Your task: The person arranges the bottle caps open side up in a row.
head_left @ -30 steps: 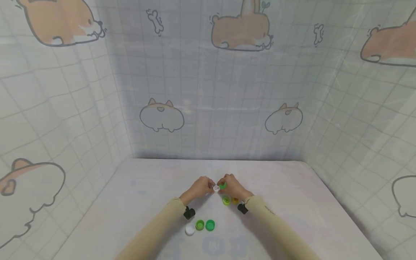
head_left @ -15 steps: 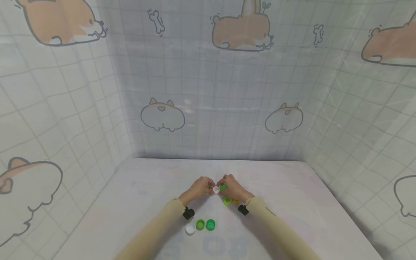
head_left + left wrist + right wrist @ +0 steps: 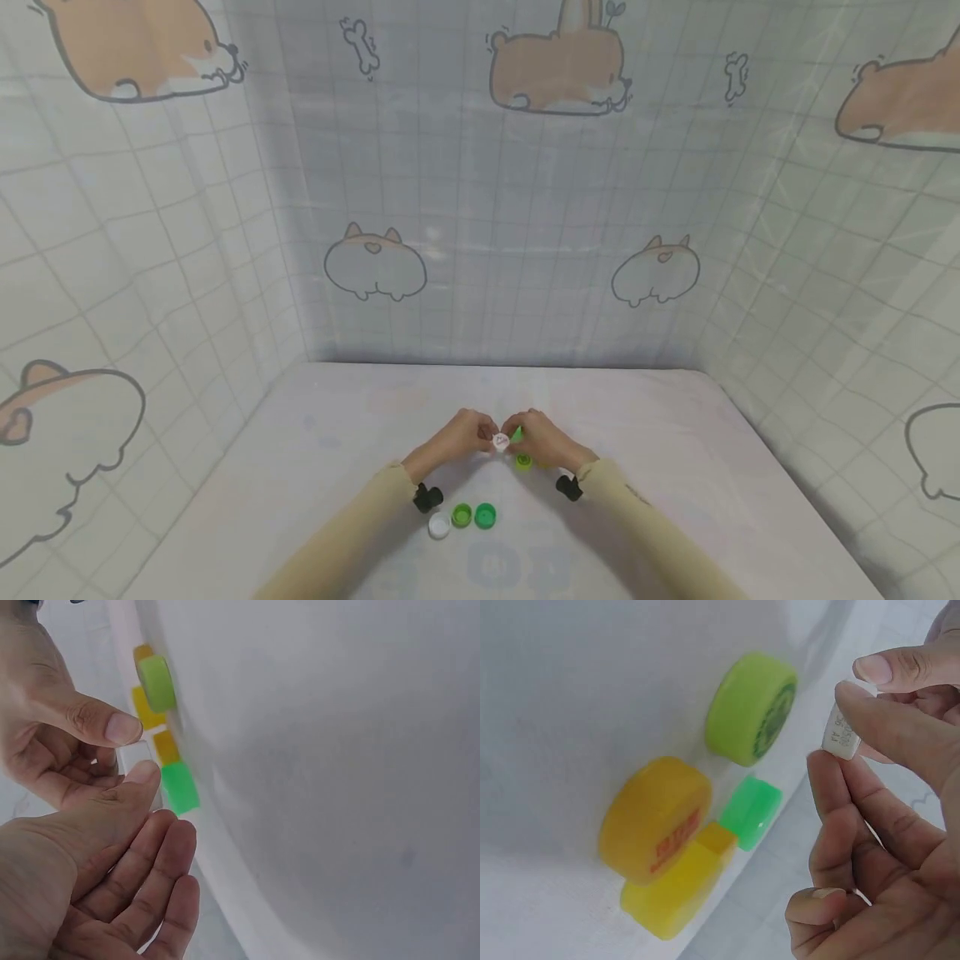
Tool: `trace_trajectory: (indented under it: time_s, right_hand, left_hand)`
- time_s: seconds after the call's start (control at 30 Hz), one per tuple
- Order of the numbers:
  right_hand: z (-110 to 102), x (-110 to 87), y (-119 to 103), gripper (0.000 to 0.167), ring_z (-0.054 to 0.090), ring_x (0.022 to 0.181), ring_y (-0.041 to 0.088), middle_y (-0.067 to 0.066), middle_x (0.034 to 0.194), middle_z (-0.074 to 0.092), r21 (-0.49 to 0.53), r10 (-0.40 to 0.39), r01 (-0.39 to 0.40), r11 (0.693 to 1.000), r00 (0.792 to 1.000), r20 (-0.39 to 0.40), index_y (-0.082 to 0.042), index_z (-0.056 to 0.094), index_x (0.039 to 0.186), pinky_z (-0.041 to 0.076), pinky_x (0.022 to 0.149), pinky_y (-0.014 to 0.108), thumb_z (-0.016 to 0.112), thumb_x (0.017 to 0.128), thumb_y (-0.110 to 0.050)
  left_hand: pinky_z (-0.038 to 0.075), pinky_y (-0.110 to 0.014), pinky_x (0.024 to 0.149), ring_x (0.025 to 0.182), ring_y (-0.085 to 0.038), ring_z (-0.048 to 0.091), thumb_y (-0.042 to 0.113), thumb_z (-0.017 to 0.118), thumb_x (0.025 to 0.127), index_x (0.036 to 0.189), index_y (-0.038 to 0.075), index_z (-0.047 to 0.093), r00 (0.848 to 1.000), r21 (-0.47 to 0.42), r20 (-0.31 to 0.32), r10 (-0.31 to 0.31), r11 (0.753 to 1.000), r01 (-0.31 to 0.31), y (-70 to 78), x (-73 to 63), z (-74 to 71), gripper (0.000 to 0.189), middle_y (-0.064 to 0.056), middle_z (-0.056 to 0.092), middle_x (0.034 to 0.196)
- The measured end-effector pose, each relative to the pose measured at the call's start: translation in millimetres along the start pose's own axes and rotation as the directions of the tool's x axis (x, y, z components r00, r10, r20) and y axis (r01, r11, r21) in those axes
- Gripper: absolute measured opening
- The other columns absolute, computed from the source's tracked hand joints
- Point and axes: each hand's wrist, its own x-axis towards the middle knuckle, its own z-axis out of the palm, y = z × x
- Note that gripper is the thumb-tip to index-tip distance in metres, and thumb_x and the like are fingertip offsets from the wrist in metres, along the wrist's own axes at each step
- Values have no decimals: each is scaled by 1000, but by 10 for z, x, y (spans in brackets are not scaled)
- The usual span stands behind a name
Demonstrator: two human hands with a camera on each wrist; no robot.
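Both hands meet over the middle of the table at a small white bottle cap, which carries a dark printed code in the right wrist view. My left hand pinches it at its left side, the thumb lying across it. From the other side, the thumb and forefinger of my right hand grip the same cap; the other fingers are loosely bent. Below the right hand sits a lime cap, with an orange cap, a yellow piece and a green cap close by.
Nearer the body, a white cap, a lime-green cap and a darker green cap lie in a row. Sheets with cartoon dogs hang as walls on three sides of the white-covered table.
Both hands, with the white cap between them, have shifted slightly toward the body, the wrists spreading apart. The right hand now covers most of the orange cap in the head view.
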Motion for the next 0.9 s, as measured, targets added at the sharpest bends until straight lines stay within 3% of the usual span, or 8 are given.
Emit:
trace_trajectory:
  time_s: [0.23, 0.63, 0.9]
  right_hand:
    - [-41, -122, -71, 21, 58, 86, 15, -5, 100, 71, 53, -13, 12, 999, 1000, 17, -13, 71, 103, 47, 72, 24, 76, 83, -18]
    - [-78, -208, -61, 20, 54, 87, 9, -12, 104, 70, 69, -60, 63, 996, 998, -33, -20, 72, 108, 45, 74, 24, 70, 89, -24]
    - [-37, -199, -38, 24, 52, 78, 5, -13, 93, 67, 73, -72, 74, 995, 997, -21, -18, 72, 111, 46, 66, 22, 64, 93, -31]
  left_hand:
    - [49, -20, 64, 73, -7, 62, 6, 77, 79, 95, 4, 72, 1000, -46, 24, 4, 999, -3, 69, -104, -18, 17, -3, 71, 83]
    - [51, -20, 66, 83, -11, 69, 11, 74, 84, 104, 4, 74, 1000, -58, 10, 28, 998, -28, 139, -147, -52, 22, -7, 75, 98]
    - [54, -20, 70, 92, -12, 70, 10, 71, 87, 109, 2, 72, 1000, -72, 27, -1, 997, 3, 111, -163, -42, 24, -10, 74, 102]
